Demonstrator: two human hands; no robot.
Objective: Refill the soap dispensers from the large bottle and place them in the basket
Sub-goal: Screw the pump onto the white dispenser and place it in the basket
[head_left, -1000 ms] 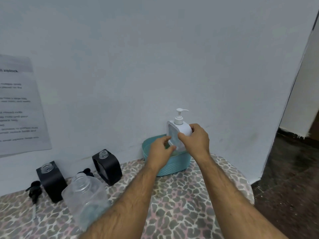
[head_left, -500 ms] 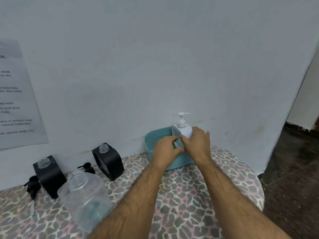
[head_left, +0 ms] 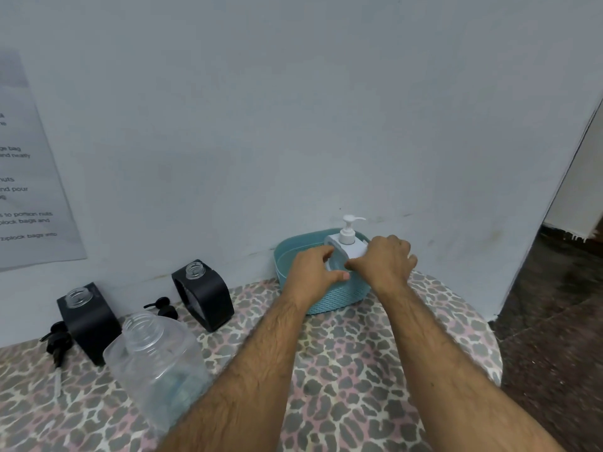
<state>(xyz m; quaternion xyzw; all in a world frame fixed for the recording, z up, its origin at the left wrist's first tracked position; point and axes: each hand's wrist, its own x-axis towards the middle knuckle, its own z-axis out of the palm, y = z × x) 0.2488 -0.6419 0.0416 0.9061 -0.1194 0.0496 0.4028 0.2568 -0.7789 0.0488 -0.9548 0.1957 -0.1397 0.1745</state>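
A white soap dispenser with its pump on stands inside the teal basket against the wall. My left hand grips its left side and my right hand grips its right side. Two black dispensers, one near the basket and one further left, stand with open necks. Their black pumps lie on the table beside them. The large clear bottle stands uncapped at the front left, with a little liquid at its bottom.
The table carries a leopard-print cloth and its rounded edge drops off at the right, above a dark floor. A printed sheet hangs on the wall at the left.
Both hands have lowered the white dispenser from above the basket down into it. The view has shifted slightly.
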